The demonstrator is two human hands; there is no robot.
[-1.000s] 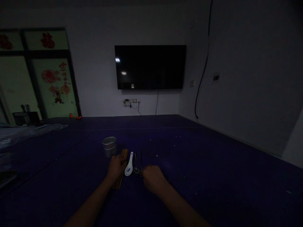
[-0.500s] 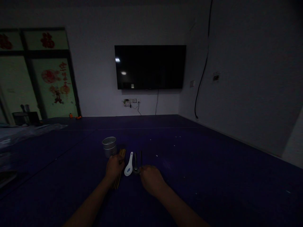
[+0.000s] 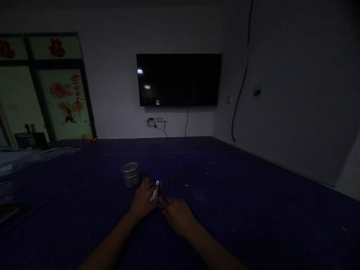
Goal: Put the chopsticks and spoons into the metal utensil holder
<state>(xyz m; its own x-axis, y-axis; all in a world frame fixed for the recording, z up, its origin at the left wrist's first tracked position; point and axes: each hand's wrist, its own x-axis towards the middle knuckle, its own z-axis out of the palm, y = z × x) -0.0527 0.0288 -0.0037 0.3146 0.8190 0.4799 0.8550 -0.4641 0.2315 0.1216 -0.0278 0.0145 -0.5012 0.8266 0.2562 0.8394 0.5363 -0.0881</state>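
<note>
My left hand (image 3: 142,202) reaches over a bundle of chopsticks (image 3: 145,180), its fingers apart above a white soup spoon (image 3: 154,195). That hand covers most of the chopsticks and part of the spoon. To the right lies a metal spoon (image 3: 161,186), its bowl largely hidden by my fingertips. My right hand (image 3: 177,215) has its fingers closed around the near end of a thin dark-handled utensil (image 3: 168,186), whose head is hidden. Behind my left hand stands a metal cup (image 3: 131,175), upright.
Everything rests on a wide dark blue surface (image 3: 253,210) with small white scraps on it. Clear plastic sheeting (image 3: 36,159) lies at the left. A television (image 3: 179,80) hangs on the far wall, and a cable (image 3: 241,90) runs down the right wall.
My left hand has shifted right from the chopsticks to over the white soup spoon, with its fingers spreading. My right hand has moved slightly left, towards the metal spoon's bowl.
</note>
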